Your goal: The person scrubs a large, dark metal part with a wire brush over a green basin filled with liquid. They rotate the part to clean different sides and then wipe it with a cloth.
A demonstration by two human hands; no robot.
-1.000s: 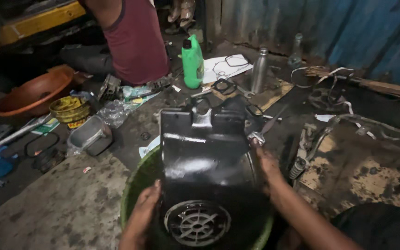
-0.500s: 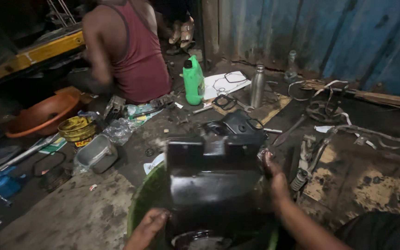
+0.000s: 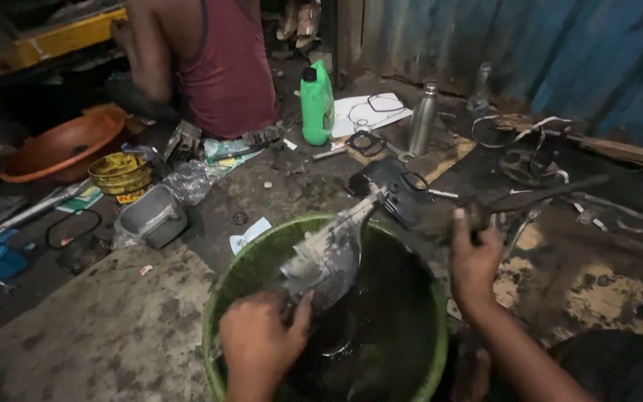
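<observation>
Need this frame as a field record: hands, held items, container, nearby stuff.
left hand: grips wet black cover, tilted inside basin
right hand: closed on dark, blurred tool
basin: green, round, holds dark liquid
nearby: green bottle, steel flask, orange bowl
other person: seated behind, back turned

I see the basin [image 3: 241, 277] nearest me on the floor, the wet cover [image 3: 329, 253] inside it. Behind it stand the oil bottle [image 3: 316, 104] and, to its right, the flask [image 3: 423, 119]. The bowl [image 3: 61, 145] lies far left.
</observation>
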